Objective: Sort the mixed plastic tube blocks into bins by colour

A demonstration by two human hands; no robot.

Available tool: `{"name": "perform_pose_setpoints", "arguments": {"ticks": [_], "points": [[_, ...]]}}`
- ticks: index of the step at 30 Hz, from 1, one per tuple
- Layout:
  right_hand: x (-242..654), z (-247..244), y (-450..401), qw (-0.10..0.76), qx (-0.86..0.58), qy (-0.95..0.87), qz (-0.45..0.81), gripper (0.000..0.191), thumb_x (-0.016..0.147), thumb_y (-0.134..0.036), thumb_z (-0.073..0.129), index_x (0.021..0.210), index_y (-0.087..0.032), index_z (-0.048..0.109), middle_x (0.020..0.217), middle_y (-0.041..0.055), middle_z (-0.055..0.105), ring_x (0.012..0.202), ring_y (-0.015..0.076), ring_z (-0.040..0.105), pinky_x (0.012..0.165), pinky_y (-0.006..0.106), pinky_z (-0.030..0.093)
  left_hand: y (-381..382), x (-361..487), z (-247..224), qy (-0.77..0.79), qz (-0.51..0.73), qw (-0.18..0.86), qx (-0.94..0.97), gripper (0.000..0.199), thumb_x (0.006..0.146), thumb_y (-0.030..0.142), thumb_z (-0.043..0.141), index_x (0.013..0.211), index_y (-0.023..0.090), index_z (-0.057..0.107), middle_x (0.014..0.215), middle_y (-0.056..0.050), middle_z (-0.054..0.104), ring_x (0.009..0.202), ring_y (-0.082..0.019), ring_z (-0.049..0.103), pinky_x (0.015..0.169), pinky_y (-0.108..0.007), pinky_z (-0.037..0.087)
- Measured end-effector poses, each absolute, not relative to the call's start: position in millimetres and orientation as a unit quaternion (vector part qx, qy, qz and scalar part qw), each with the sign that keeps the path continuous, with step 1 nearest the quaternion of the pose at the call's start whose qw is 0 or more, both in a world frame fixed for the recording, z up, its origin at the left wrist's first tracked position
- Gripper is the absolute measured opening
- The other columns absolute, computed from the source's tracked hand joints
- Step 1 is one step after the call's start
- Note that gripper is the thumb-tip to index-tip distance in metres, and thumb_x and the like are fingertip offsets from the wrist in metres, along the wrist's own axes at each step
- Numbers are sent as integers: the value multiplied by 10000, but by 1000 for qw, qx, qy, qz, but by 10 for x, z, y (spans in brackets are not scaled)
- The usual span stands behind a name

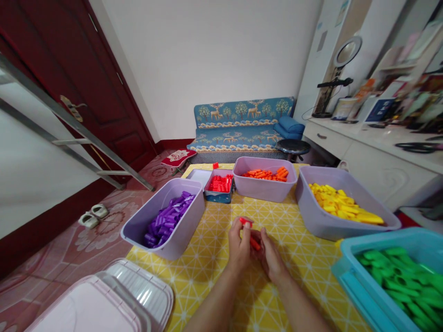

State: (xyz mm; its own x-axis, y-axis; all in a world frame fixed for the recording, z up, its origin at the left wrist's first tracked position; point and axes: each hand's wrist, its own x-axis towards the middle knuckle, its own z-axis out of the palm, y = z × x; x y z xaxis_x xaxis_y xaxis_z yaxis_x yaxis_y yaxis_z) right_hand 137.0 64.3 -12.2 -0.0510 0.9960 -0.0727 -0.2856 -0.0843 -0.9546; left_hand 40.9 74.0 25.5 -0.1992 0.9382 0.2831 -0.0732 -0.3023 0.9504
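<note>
Forearms (219,299) foremost, left hand (238,245) pinches bright red piece (245,221), right hand (272,256) grips reddish cylinder (255,244).

Soft, even indoor light; glare on translucent lid (143,288); shelf clutter (415,69) at right blurred; edges stretched.

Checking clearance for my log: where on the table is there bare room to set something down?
Bare cloth shows between the left hand and purple-piece bin, and between the right hand and yellow-piece bin. Crowded: the far edge, with box beside orange-piece bin, and the near left, with lids.
</note>
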Motion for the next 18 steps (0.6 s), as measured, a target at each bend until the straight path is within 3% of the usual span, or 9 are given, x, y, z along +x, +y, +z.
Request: {"name": "perform_pose_setpoints", "arguments": {"ticks": [3, 5, 8, 12, 18], "points": [[1371, -89, 652, 533, -402, -353, 655, 561, 807, -703, 492, 939, -215, 733, 791, 57, 688, 526, 113, 532, 450, 217, 370, 1134, 263, 434, 444, 649, 491, 374, 437, 797, 570, 590, 801, 135, 638, 664, -32, 610, 561, -104, 520, 552, -222, 410], [1377, -85, 648, 535, -398, -358, 654, 570, 791, -707, 517, 940, -198, 727, 775, 55, 671, 505, 95, 499, 435, 206, 342, 1465, 124, 594, 468, 636, 548, 276, 469, 727, 581, 663, 727, 113, 623, 599, -16, 594, 468, -62, 480, 478, -186, 362], [1384, -103, 632, 528, -394, -387, 645, 579, 795, -701, 519, 976, -184, 707, 744, 54, 651, 504, 96, 489, 444, 209, 350, 1909, -72, 786, 488, 631, 554, 237, 513, 757, 620, 607, 673, 115, 596, 513, 13, 541, 378, -37, 415, 411, -168, 313], [1384, -132, 616, 526, -392, -393, 644, 553, 821, -671, 513, 1006, -180, 690, 736, 50, 643, 526, 111, 510, 463, 220, 360, 2145, -161, 834, 494, 652, 528, 229, 534, 785, 644, 555, 656, 126, 574, 478, 30, 508, 356, -32, 385, 395, -163, 295], [1381, -88, 635, 536, -385, -360, 660, 552, 791, -678, 550, 962, -175, 702, 752, 49, 650, 515, 100, 497, 457, 215, 349, 1710, 88, 595, 447, 697, 480, 288, 502, 743, 624, 617, 850, 134, 656, 632, 11, 589, 476, -49, 447, 478, -178, 330]]}}
